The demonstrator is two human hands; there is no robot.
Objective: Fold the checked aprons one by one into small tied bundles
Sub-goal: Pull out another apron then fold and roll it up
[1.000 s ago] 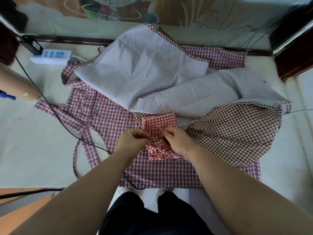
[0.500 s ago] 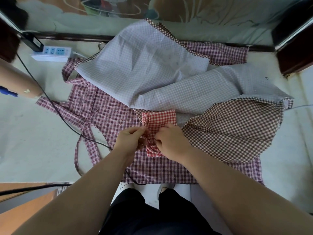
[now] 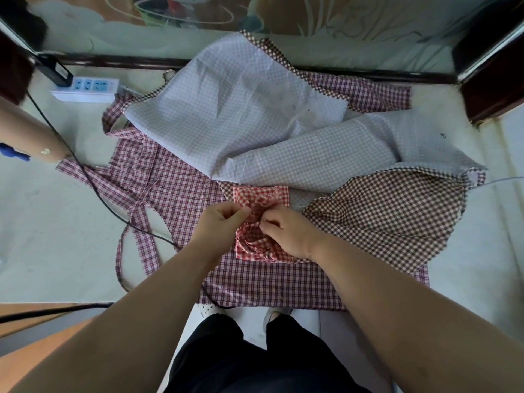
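A small folded red-checked apron bundle (image 3: 261, 197) lies in the middle of the table on top of a spread maroon plaid apron (image 3: 181, 194). My left hand (image 3: 218, 225) pinches the bundle's strap at its left side. My right hand (image 3: 286, 231) pinches the strap at the bundle's middle and covers its lower right part. A brown-checked apron (image 3: 391, 217), turned partly to its pale lilac inside (image 3: 226, 114), lies behind and to the right.
A white power strip (image 3: 88, 87) sits at the back left with a black cable (image 3: 93, 191) running across the pale tabletop (image 3: 54, 228). A cardboard tube (image 3: 25, 134) lies at the left edge. Dark wooden frame pieces (image 3: 493, 89) stand at the back right.
Both hands have kept working the strap over the red bundle; the right hand shifted slightly left over its middle, and the bundle looks more gathered there.
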